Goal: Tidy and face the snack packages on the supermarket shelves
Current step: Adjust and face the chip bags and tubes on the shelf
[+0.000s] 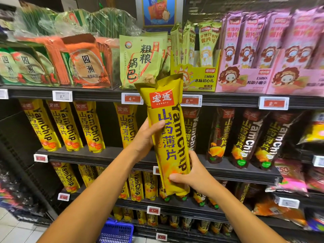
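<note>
I hold a tall yellow YamChip bag [168,134] upright in front of the shelves, its label facing me. My left hand [146,137] grips its left side at mid-height, thumb across the front. My right hand [191,174] grips its lower end from the right, thumb on the front. Behind it, on the second shelf [108,153], stand more yellow YamChip bags [64,125], with a gap just right of the one behind my left hand. Dark brown YamChip bags [245,137] stand further right.
The top shelf holds orange and green cracker packs [87,64], a green rice-chip bag [140,62], and yellow and pink EMMA boxes [254,74]. Lower shelves carry more YamChip bags [138,186]. A blue basket [115,232] sits on the floor below. Price tags line the shelf edges.
</note>
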{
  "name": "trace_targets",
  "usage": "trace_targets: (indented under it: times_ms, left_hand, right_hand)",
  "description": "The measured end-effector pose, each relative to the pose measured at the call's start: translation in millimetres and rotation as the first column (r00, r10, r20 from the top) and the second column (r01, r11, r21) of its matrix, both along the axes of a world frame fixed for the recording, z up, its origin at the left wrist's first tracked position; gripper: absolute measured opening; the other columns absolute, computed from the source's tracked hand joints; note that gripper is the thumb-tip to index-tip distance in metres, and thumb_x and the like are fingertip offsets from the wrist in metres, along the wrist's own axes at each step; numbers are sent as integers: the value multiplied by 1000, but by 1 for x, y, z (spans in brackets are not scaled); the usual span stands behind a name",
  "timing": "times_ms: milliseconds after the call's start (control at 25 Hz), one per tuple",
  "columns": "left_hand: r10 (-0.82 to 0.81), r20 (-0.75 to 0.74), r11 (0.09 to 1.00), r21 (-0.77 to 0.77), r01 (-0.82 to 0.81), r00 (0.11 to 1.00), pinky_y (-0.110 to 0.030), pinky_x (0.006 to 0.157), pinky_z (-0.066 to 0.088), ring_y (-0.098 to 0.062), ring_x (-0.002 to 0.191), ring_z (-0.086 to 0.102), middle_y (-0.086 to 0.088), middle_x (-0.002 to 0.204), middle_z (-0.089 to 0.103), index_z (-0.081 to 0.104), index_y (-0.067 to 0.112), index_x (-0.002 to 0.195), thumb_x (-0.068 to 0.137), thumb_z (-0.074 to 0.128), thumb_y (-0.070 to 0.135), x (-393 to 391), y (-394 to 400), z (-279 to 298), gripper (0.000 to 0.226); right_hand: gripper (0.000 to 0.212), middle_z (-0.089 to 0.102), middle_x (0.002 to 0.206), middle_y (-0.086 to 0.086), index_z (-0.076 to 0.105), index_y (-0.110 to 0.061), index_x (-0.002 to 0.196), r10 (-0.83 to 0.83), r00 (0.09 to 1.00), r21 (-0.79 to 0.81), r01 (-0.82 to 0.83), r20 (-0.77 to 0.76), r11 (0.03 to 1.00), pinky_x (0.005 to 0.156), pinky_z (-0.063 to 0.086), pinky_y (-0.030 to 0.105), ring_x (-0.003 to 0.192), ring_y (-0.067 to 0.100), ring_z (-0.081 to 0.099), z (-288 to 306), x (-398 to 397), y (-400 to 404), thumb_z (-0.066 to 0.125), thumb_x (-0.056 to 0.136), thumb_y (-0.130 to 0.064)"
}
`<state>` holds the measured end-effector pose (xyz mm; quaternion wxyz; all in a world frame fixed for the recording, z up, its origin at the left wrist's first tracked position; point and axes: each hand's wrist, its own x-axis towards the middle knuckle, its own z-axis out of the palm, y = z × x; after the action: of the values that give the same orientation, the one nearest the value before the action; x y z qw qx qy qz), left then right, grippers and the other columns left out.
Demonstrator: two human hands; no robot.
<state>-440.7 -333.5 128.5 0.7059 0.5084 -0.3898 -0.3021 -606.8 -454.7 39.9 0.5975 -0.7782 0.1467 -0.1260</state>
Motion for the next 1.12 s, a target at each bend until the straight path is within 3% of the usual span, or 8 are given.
trace_targets:
  times_ms: [280,440,560,680,760,880,1000,1120]
  left_hand:
    - [-8,120,1000,9,6,993,-32,85,56,-22,109,68,-3,120,71,67,36,113,71,82,49,-4,0,4,47]
    - [-23,120,1000,-11,24,993,-34,87,56,-23,112,67,-3,122,70,66,37,116,72,81,50,-5,-2,1,49]
    - [-74,108,996,-33,78,991,-34,90,54,-24,115,65,-5,123,69,64,35,118,69,85,45,-6,1,-1,54]
    - [-115,199,992,-22,122,973,-32,91,53,-22,117,63,-1,124,68,60,38,123,65,90,37,-12,6,3,65]
    - [-138,321,990,8,143,937,-27,91,52,-17,119,62,4,126,67,57,40,126,66,90,29,-19,9,9,69]
    - [-128,475,990,116,82,871,-31,97,51,-12,121,60,8,127,66,58,34,126,64,91,20,-28,12,19,72]
    - [-105,623,983,183,-14,775,-5,83,45,15,103,60,35,107,67,66,37,106,64,91,21,-37,21,23,51]
    - [-123,720,980,197,-32,684,9,73,32,33,92,49,54,91,56,62,42,92,68,88,15,-41,26,24,44]
  right_hand:
    - [100,64,128,-20,30,-48,140,36,999,-12,-36,-11,999,97,53,32,115,3,64,-3,-4,-2,91,61,-57]
    - [76,66,125,-23,42,-63,125,63,998,-21,-62,21,998,89,55,24,114,3,65,-4,-4,-4,90,66,-52]
    - [86,63,129,-24,38,-60,130,36,999,-34,-35,27,999,99,51,33,118,2,63,-8,-3,-10,91,63,-53]
    - [86,63,125,-30,38,-68,124,7,999,-122,-2,41,993,88,51,15,114,-5,62,-5,0,-19,93,61,-46]
    - [95,64,122,-29,36,-58,133,-11,998,-203,23,59,979,81,52,10,111,-6,62,-3,5,-27,94,62,-36]
    - [99,65,121,-26,35,-39,144,-74,995,-294,91,66,951,84,58,25,111,-1,64,4,10,-36,91,63,-35]
    - [86,66,123,-20,46,-35,140,-140,989,-397,147,47,906,93,57,41,112,4,63,6,14,-45,88,65,-41]
    - [78,66,121,-24,53,-39,133,-176,981,-445,192,79,875,93,56,43,111,2,62,0,14,-48,85,62,-47]
